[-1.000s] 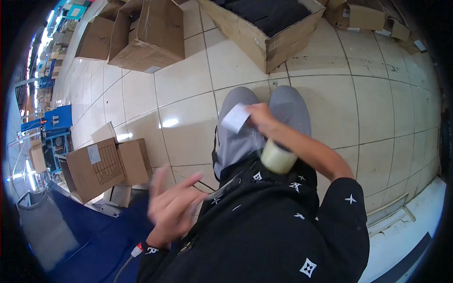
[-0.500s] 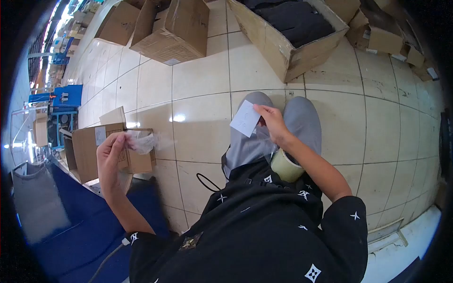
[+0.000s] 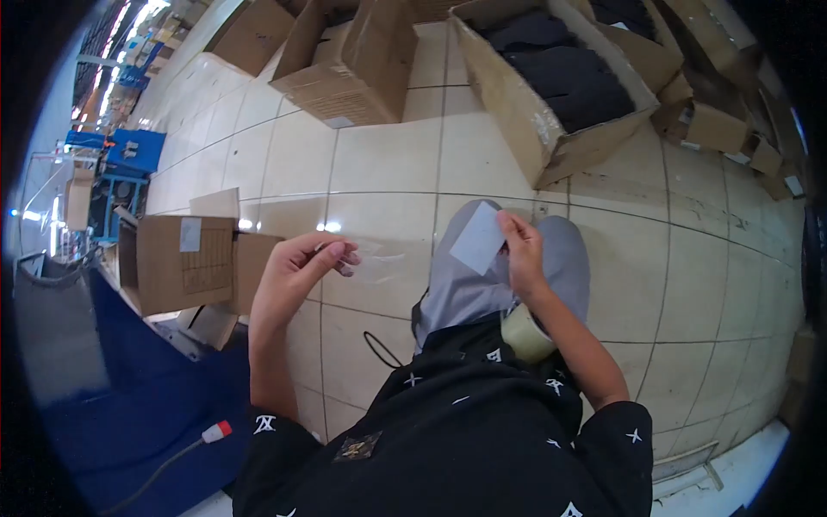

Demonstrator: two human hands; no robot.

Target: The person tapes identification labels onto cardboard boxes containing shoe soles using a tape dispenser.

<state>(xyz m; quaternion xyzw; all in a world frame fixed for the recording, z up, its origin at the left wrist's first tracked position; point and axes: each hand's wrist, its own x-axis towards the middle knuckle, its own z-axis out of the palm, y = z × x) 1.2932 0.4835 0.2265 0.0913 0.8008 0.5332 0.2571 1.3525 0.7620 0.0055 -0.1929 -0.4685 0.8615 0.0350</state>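
Note:
A thin piece of clear plastic film [image 3: 379, 267] trails from the pinched fingers of my left hand [image 3: 303, 269], over the floor left of my knees. My right hand [image 3: 523, 252] grips a white paper slip [image 3: 475, 241] by its right edge, above my lap. Faint marks on the slip cannot be read. A wide pale yellow-green tape roll [image 3: 527, 336] rests on my lap, partly covered by my right forearm.
An open carton [image 3: 508, 95] of dark flat pieces stands ahead, with other cartons [image 3: 362, 77] beside it. Left of me are a labelled box [image 3: 185, 267], a blue surface [image 3: 164, 414] and a cable with a red-tipped plug [image 3: 217, 431].
My left hand has moved right, toward my lap, with the film now stretched out flatter. The slip in my right hand has shifted slightly right and down. The whole view has tilted.

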